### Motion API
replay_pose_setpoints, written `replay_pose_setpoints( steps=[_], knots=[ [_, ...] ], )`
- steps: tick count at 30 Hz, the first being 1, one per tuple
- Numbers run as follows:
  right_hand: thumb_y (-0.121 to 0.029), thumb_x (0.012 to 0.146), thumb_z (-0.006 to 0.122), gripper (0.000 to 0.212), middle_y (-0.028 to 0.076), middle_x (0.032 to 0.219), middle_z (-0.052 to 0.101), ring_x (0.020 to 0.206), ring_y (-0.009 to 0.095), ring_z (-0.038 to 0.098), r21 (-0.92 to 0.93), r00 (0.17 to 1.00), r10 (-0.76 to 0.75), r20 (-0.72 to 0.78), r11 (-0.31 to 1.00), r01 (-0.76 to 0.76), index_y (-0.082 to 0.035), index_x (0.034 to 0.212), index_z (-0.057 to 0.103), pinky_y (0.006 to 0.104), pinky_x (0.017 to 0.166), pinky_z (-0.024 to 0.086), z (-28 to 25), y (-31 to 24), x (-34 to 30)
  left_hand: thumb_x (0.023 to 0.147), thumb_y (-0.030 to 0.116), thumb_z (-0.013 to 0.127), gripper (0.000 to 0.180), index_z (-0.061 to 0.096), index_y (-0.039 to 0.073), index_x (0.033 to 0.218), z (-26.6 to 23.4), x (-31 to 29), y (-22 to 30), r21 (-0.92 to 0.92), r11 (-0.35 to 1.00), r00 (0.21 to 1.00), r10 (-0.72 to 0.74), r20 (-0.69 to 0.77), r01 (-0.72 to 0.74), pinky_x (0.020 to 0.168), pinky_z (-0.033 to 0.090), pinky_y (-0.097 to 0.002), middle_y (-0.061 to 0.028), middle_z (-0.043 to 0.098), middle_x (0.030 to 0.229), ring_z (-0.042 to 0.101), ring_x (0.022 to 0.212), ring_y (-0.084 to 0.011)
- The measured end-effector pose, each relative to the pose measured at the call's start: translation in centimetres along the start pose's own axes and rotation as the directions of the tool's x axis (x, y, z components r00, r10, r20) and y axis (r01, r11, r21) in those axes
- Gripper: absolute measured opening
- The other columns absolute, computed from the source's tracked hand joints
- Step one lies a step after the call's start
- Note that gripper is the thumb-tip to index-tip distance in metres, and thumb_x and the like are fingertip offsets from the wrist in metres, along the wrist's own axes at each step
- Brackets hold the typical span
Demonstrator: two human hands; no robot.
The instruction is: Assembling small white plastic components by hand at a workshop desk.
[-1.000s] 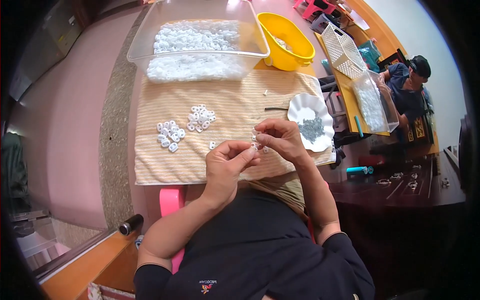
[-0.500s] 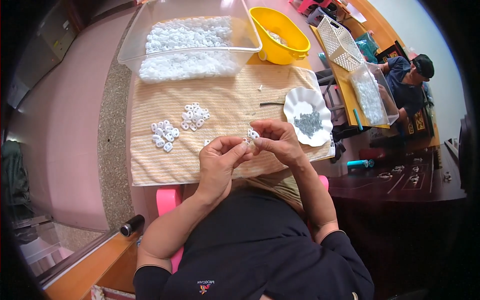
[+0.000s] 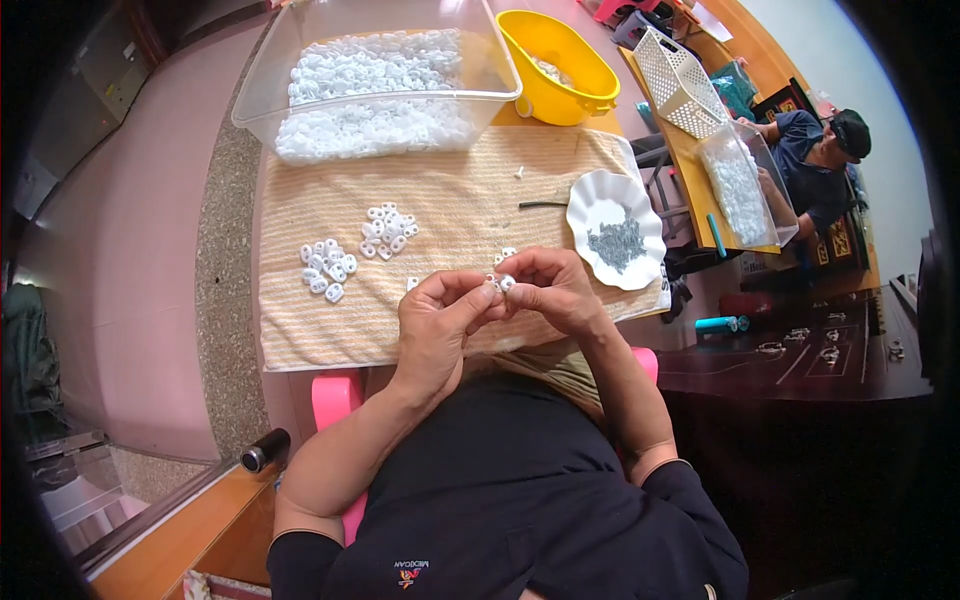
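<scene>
Over the near edge of the striped towel, my two hands meet fingertip to fingertip. My left hand is closed in a pinch on a small white plastic piece, mostly covered by the fingers. Between thumb and forefinger, my right hand grips another small white plastic piece, its round end showing. Whether the two pieces touch cannot be told. Just beyond the fingers lie a few loose white pieces. Farther left sit two piles of white two-holed oval pieces, a near pile and a far pile.
A wavy-rimmed white dish holds small grey parts; a thin black rod lies beside it. Behind stand a clear bin of white pieces and a yellow tub. At right, another person sits by a second bin.
The white piece in my right fingers has turned, from showing its holed face to showing a round end. Both hands stay in nearly the same place.
</scene>
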State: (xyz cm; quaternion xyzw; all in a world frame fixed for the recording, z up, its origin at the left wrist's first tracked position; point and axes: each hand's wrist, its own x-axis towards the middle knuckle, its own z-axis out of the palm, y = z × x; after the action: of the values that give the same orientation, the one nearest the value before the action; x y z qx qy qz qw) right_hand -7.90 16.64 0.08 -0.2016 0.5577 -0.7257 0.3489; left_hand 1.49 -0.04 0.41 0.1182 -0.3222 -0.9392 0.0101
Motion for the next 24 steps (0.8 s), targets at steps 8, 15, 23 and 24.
replay_pose_setpoints(
  steps=[8, 15, 23, 24],
  knots=[
    [-0.009, 0.092, 0.061, 0.017, 0.01, 0.087, 0.067, 0.073, 0.015, 0.066, -0.178, 0.997, -0.006, -0.074, 0.984, -0.007, 0.006, 0.099, 0.061, 0.027, 0.066, 0.057, 0.6, 0.2, -0.2, 0.087, 0.0, 0.064, 0.011, 0.061, -0.002, 0.097, -0.1, 0.0, -0.1, -0.051, 0.998, 0.999, -0.044, -0.018, 0.043, 0.071, 0.057, -0.0271, -0.012, 0.067, 0.089, 0.066, 0.075, -0.0166],
    [-0.011, 0.093, 0.06, 0.015, 0.01, 0.085, 0.067, 0.072, 0.014, 0.065, -0.102, 0.99, -0.083, -0.116, 0.992, 0.071, 0.004, 0.094, 0.061, 0.0258, 0.064, 0.056, 1.0, 0.2, -0.2, 0.086, 0.0, 0.064, 0.014, 0.06, -0.002, 0.099, -0.3, 0.1, -0.1, -0.081, 0.996, 0.998, -0.048, -0.046, 0.045, 0.072, 0.057, -0.027, -0.0107, 0.067, 0.089, 0.066, 0.076, -0.0168],
    [-0.002, 0.087, 0.065, 0.023, 0.01, 0.093, 0.067, 0.081, 0.016, 0.066, -0.074, 0.973, -0.057, -0.225, 0.996, 0.041, 0.004, 0.108, 0.062, 0.0287, 0.071, 0.057, 0.8, 0.8, -0.1, 0.087, 0.0, 0.064, 0.021, 0.058, -0.003, 0.107, -0.6, 0.3, -0.3, -0.053, 0.998, 0.996, -0.037, -0.083, 0.032, 0.075, 0.057, -0.0271, -0.01, 0.065, 0.094, 0.066, 0.081, -0.0165],
    [-0.001, 0.086, 0.066, 0.027, 0.01, 0.095, 0.067, 0.083, 0.016, 0.066, -0.054, 0.967, -0.049, -0.249, 0.998, 0.037, 0.003, 0.112, 0.061, 0.0294, 0.073, 0.057, 1.0, 0.7, 0.0, 0.087, 0.0, 0.064, 0.021, 0.058, -0.003, 0.107, -0.5, 0.3, -0.3, -0.053, 0.998, 0.996, -0.036, -0.082, 0.032, 0.075, 0.057, -0.0271, -0.01, 0.065, 0.094, 0.066, 0.081, -0.0165]
  ],
)
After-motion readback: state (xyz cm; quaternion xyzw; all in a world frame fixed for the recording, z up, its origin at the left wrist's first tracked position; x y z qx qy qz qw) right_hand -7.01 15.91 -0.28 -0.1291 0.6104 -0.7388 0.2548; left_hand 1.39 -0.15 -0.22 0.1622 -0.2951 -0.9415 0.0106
